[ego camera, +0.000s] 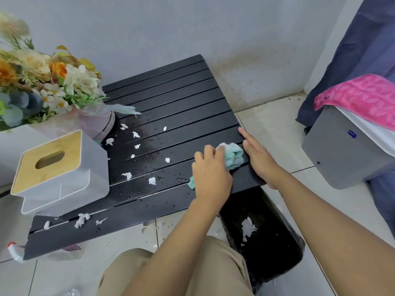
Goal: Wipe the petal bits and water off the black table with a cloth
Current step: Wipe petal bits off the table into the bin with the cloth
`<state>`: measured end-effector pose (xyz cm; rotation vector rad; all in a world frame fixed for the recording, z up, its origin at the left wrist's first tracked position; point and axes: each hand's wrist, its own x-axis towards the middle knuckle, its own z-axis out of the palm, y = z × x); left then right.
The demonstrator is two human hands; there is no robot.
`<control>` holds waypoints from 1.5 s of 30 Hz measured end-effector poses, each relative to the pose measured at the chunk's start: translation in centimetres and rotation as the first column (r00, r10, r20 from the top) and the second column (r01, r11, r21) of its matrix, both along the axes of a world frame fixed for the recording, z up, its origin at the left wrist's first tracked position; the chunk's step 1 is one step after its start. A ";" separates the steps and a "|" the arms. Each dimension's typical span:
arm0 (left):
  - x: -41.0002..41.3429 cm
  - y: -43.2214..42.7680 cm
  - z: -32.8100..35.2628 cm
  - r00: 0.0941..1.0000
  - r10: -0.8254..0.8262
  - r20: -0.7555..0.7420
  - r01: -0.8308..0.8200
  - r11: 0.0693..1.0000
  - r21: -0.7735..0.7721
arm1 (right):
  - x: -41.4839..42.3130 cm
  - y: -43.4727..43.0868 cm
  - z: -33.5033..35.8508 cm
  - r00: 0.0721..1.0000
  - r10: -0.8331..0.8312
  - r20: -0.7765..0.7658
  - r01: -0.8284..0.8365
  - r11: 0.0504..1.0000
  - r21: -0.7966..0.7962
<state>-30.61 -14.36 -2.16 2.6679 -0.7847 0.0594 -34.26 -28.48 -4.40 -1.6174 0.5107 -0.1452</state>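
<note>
- The left hand [210, 175] is closed over the teal cloth [234, 157], pressing it onto the black table [171, 99] near its right edge; the right hand [259, 160] lies flat, fingers together, along that edge.
- Petal bits [152, 180] and water drops lie scattered left of the cloth, still unwiped.
- Risk: a fast sweep could flick wet bits onto the floor instead of into the black bin [263, 236] below (some already sit inside).
- Bits could wedge in the slat gaps.
- Reaching left might nudge the tissue box [59, 171].

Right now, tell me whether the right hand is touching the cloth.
Touching. The head view shows the right hand lying flat at the black table's edge, its thumb side against the teal cloth, no gap visible.
</note>
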 end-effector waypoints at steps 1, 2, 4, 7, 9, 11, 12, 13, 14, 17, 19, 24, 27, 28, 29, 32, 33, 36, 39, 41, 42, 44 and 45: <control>-0.9 0.2 -0.2 0.999 -0.038 0.022 0.038 0.999 0.001 | 0.0 0.0 0.0 1.000 0.002 0.001 -0.002 1.000 -0.004; -1.6 0.6 -0.6 0.994 -0.101 0.037 0.102 0.995 -0.007 | -0.1 0.0 0.0 1.000 0.005 0.004 -0.005 1.000 -0.008; -2.4 2.3 -0.2 0.958 -0.275 -0.075 0.272 0.961 -0.053 | -0.1 0.1 -0.1 1.000 0.006 -0.008 -0.006 0.999 -0.032; -0.9 5.7 2.2 0.839 -0.353 -0.414 0.223 0.917 -0.330 | -0.1 0.1 -0.5 0.999 -0.016 -0.045 0.007 0.984 -0.178; 1.9 8.4 3.5 0.914 -0.108 -0.391 -0.068 0.910 -0.410 | -0.2 0.4 -0.4 0.994 -0.016 -0.113 -0.020 0.950 -0.312; 5.9 11.9 3.4 0.944 0.236 -0.230 -0.301 0.901 -0.312 | -0.3 0.9 0.0 0.983 -0.045 -0.177 -0.032 0.910 -0.413; 7.6 13.4 3.0 0.916 0.365 -0.167 -0.396 0.888 -0.233 | -0.3 1.1 0.2 0.978 -0.064 -0.199 -0.035 0.888 -0.458; 8.8 14.4 2.4 0.881 0.454 -0.134 -0.471 0.869 -0.150 | -0.3 1.3 0.4 0.974 -0.080 -0.210 -0.036 0.868 -0.495; 9.2 14.7 1.8 0.850 0.512 -0.121 -0.522 0.849 -0.078 | -0.2 1.4 0.5 0.972 -0.092 -0.217 -0.036 0.852 -0.522; 6.4 11.6 0.5 0.855 0.517 -0.048 -0.517 0.856 0.006 | 0.1 1.5 0.4 0.965 -0.120 -0.231 -0.033 0.824 -0.566; 3.1 8.0 0.1 0.931 0.362 -0.035 -0.363 0.931 -0.028 | 0.1 1.5 0.4 0.960 -0.132 -0.247 -0.038 0.813 -0.581; 0.7 4.8 2.1 0.879 -0.034 -0.476 -0.135 0.939 -0.317 | 0.0 1.4 0.7 0.954 -0.142 -0.264 -0.041 0.811 -0.583; 5.6 7.8 2.6 0.816 0.129 -0.563 -0.415 0.809 -0.417 | -0.1 1.4 0.7 0.958 -0.126 -0.257 -0.040 0.829 -0.558; 7.2 8.8 2.3 0.846 0.221 -0.485 -0.436 0.811 -0.391 | 0.0 1.3 0.6 0.960 -0.123 -0.253 -0.038 0.835 -0.549; 8.2 9.5 1.9 0.875 0.300 -0.379 -0.426 0.849 -0.311 | 0.0 1.3 0.6 0.961 -0.121 -0.249 -0.034 0.841 -0.540; 6.9 8.3 0.7 0.900 0.414 -0.137 -0.421 0.907 -0.025 | 0.1 1.2 0.3 0.965 -0.117 -0.236 -0.024 0.853 -0.522; 5.6 7.1 0.5 0.903 0.422 -0.087 -0.424 0.906 -0.007 | 0.1 1.1 0.2 0.967 -0.114 -0.229 -0.020 0.858 -0.514; 0.7 2.6 0.2 0.963 0.266 -0.031 -0.267 0.963 -0.031 | 0.2 0.8 -0.2 0.976 -0.102 -0.192 -0.003 0.877 -0.480; -2.8 0.3 -0.2 0.993 0.108 -0.055 -0.111 0.992 -0.058 | 0.2 0.7 -0.5 0.986 -0.083 -0.145 0.011 0.898 -0.440; -3.0 0.4 0.0 0.991 0.084 -0.102 -0.091 0.993 -0.072 | 0.1 0.6 -0.6 0.989 -0.072 -0.133 0.010 0.906 -0.422; -3.0 0.8 0.1 0.991 0.050 -0.121 -0.059 0.996 -0.071 | 0.1 0.6 -0.6 0.989 -0.067 -0.133 0.006 0.909 -0.417; -2.9 2.0 0.4 0.969 -0.113 -0.222 0.087 0.988 -0.125 | 0.1 0.5 -0.6 0.987 -0.070 -0.143 0.004 0.909 -0.417; -2.8 2.7 0.7 0.923 -0.214 -0.319 0.149 0.965 -0.218 | 0.2 0.5 -0.6 0.986 -0.076 -0.151 0.004 0.904 -0.427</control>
